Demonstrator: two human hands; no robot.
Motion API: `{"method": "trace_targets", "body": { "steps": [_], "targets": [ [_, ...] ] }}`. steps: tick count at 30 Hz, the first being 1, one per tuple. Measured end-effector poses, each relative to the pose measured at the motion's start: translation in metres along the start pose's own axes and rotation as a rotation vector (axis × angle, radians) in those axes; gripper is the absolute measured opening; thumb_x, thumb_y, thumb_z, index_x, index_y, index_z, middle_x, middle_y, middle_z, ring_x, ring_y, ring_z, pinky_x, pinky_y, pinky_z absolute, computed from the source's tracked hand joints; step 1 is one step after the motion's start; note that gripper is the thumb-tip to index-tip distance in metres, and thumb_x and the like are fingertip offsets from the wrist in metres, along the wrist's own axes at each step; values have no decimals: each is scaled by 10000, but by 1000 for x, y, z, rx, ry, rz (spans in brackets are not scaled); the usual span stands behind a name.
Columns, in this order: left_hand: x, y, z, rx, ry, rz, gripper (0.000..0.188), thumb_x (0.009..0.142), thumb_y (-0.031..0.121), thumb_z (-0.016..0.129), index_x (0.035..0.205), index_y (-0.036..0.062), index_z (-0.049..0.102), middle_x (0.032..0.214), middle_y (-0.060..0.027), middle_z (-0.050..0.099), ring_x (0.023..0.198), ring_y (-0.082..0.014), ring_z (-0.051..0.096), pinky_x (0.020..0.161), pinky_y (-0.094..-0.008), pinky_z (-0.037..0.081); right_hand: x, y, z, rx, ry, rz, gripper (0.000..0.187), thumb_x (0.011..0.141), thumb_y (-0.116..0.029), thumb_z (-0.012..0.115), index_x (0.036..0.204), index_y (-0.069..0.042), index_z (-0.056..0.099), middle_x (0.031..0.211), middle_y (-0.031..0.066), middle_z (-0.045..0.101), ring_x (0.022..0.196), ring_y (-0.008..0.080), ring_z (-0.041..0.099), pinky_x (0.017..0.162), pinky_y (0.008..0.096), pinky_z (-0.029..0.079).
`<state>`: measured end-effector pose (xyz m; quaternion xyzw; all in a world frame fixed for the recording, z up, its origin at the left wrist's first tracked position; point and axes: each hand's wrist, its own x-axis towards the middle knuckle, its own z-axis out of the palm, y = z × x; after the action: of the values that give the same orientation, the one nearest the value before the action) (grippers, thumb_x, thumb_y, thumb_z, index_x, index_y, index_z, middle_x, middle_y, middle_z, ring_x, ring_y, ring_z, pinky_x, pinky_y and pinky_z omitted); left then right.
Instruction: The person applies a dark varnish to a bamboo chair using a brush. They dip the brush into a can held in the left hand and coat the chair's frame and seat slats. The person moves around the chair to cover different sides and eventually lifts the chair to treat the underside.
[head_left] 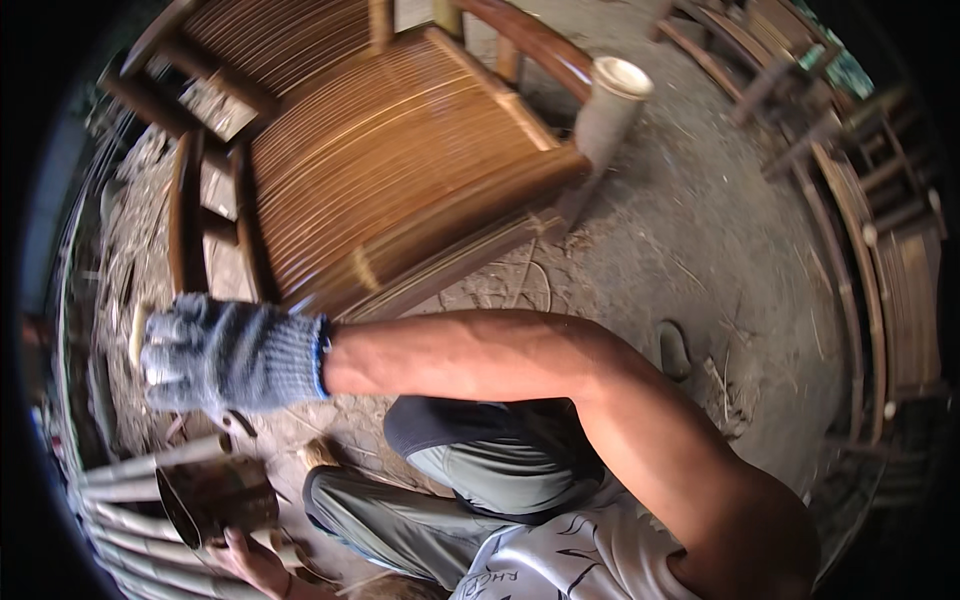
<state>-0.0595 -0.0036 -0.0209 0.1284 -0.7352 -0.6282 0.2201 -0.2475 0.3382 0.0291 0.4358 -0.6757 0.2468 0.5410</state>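
My right arm reaches across to the left. Its hand (pixel 215 355), in a grey knitted glove with a blue cuff edge, curls at the near left corner of a glossy brown bamboo chair (pixel 390 170). The fingers wrap a bamboo post (pixel 137 335) whose pale cut end shows beyond them. At the lower left my bare left hand (pixel 250 562) grips a dark, stained tin can (pixel 228 500) near its lower side. The can tilts, its mouth facing left; I cannot make out what is inside. The chair's right post (pixel 608 110) is paler than its seat.
Pale bamboo poles (pixel 130 545) lie beside the can. Shavings (pixel 140 220) are strewn at the left. Unfinished bamboo furniture (pixel 900 270) stands along the right. A flat, dark oval object (pixel 674 350) lies on the earthen floor right of my bent knees (pixel 490 450).
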Motion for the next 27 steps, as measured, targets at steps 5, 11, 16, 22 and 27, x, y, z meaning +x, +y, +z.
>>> {"method": "trace_targets", "body": {
  "steps": [5,11,16,22,27],
  "targets": [
    [0,0,-3,-8,69,95,732,851,349,765,1427,94,393,1348,-144,525,1200,-303,525,1055,-455,410,-41,2,-175,-127,261,540,474,876,-223,672,1295,-44,545,1155,147,576,1132,281,575,1035,480,441],
    [34,16,-11,-9,113,58,735,823,332,794,1395,67,416,1310,-196,534,1195,-303,528,1019,-472,445,-113,96,-328,-1068,453,854,820,916,-314,671,1506,28,216,1467,312,379,1297,394,474,1083,450,375],
    [44,36,26,57,71,134,703,845,351,764,1400,80,428,1328,-171,535,1209,-290,528,1028,-467,441,-205,130,-309,-857,667,863,523,1011,-368,422,1347,29,478,1134,262,617,1031,424,616,922,499,475],
    [48,62,47,112,38,179,667,873,375,729,1407,95,444,1350,-142,535,1225,-274,527,1039,-460,435,-346,96,-259,-141,1117,1665,660,1042,-526,250,1160,11,616,1072,186,687,971,298,647,855,422,493],
    [54,69,56,80,11,181,639,895,394,700,1412,108,456,1369,-117,535,1239,-261,527,1047,-454,431,-498,102,-214,-296,1366,1737,667,1030,-555,343,1238,12,626,1131,124,682,1015,236,633,917,363,487]
  ]
}}
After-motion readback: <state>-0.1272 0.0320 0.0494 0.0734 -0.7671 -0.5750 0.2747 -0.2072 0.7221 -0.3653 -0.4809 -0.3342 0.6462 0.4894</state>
